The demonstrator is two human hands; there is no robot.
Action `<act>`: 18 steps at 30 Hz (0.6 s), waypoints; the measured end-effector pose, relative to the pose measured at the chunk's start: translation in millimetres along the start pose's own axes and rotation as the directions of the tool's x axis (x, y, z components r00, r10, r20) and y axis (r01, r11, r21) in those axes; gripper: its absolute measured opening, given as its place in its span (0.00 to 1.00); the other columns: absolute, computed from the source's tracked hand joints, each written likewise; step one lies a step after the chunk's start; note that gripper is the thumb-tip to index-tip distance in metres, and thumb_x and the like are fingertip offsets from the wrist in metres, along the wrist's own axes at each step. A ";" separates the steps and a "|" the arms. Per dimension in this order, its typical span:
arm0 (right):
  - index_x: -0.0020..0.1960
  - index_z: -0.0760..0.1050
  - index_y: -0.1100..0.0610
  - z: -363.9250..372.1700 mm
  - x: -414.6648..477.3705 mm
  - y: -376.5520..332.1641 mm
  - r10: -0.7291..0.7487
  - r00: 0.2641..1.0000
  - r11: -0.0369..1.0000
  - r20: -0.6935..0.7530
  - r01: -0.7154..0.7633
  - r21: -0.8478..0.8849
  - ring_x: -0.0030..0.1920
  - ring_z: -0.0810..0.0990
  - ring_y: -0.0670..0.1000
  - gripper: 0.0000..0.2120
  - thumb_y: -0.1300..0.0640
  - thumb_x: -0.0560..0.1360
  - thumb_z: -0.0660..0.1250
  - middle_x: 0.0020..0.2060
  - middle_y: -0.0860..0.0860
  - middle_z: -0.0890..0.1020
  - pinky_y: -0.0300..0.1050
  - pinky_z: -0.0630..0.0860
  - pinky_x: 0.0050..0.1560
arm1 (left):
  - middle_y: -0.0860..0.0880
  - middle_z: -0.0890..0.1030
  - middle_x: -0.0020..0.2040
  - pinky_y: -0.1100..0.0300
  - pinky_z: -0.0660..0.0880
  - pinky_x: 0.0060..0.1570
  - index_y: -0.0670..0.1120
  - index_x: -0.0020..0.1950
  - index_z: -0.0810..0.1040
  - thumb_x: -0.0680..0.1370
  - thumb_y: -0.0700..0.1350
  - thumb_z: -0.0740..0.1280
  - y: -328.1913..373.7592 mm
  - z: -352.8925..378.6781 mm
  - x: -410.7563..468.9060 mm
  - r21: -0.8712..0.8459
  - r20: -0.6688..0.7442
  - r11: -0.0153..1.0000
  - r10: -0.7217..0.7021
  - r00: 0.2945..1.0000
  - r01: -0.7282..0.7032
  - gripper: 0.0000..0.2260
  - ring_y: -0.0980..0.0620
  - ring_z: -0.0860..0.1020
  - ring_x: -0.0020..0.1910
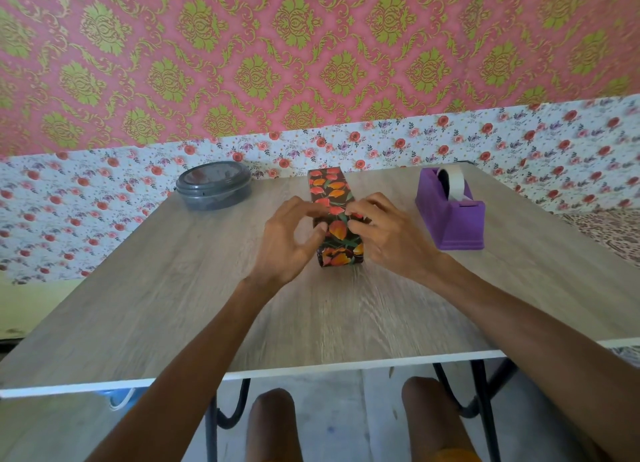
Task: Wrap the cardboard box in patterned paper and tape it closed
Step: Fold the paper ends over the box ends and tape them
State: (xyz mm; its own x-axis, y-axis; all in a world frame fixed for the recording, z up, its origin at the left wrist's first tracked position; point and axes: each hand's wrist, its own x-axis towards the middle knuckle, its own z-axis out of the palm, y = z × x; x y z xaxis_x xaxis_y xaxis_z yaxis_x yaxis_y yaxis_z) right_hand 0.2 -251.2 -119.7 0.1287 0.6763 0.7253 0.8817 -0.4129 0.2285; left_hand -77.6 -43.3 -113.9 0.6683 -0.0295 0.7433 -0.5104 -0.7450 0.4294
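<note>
- We see the box [332,188] lying flat in the middle of the counter [156,288]. Its long side runs from the far edge toward us, and its far end sits close to that far edge.
- The patterned paper [337,233] covers every face of the box that shows. It is dark with orange and red flowers and green leaves, and it is folded over the near end.
- Our left hand [289,241] is clamped on the left side of the box, about halfway along its length. Its fingers [316,206] curl over the top left edge and the thumb presses against the left face.
- Our right hand [386,234] is clamped on the opposite side, level with the left one. Its fingers [363,206] bend down onto the top right edge and the thumb is tucked against the right face.
- A strip of the box top shows between the two hands, which do not touch each other.
- We cannot tell whether any tape lies under the fingertips.
- A purple tape dispenser [450,219] stands to the right of the box, apart from it and nearer the far right corner. A pale roll of tape [456,181] is seated in it.
- A grey round container [214,186] with a lid sits at the far left corner, well apart from the box.
- Both forearms reach in over the near edge of the counter.
- Behind the counter we see a floral sheet [104,191] below pink and green wallpaper [242,46].
</note>
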 end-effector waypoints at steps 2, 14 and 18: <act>0.49 0.79 0.62 0.6 -0.6 0.3 0.012 1.000 1.000 -0.004 -0.012 0.004 0.54 0.74 0.58 0.06 0.65 0.76 0.64 0.56 0.57 0.79 0.49 0.79 0.42 | 0.53 0.80 0.52 0.59 0.76 0.53 0.49 0.58 0.82 0.75 0.50 0.73 0.8 6.5 6.4 -0.122 -0.052 0.983 -0.142 0.989 0.135 0.13 0.55 0.79 0.51; 0.55 0.77 0.58 11.8 -11.2 -15.2 0.577 0.810 0.738 -0.102 -0.464 0.491 0.51 0.79 0.47 0.20 0.52 0.69 0.79 0.53 0.49 0.76 0.44 0.82 0.44 | 0.54 0.78 0.59 0.58 0.82 0.50 0.48 0.57 0.82 0.67 0.50 0.79 -13.3 18.8 7.4 -0.229 0.052 0.933 -0.273 0.961 0.278 0.20 0.57 0.77 0.61; 0.61 0.74 0.55 11.5 -12.3 -16.3 0.694 0.720 0.635 -0.022 -0.597 0.491 0.51 0.78 0.40 0.27 0.49 0.67 0.80 0.54 0.42 0.79 0.30 0.74 0.48 | 0.57 0.78 0.58 0.62 0.81 0.49 0.53 0.55 0.81 0.66 0.48 0.81 -8.7 24.2 9.2 -0.211 0.037 0.947 -0.239 0.970 0.241 0.19 0.60 0.77 0.59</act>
State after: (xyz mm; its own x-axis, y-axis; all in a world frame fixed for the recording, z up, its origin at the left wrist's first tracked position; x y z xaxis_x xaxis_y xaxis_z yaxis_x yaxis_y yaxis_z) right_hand -10.6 -245.8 -139.9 0.6942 0.1874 0.6949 0.7058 -0.3663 -0.6064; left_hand -53.9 -53.2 -123.2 0.7904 0.1244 0.5999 -0.4366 -0.5725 0.6940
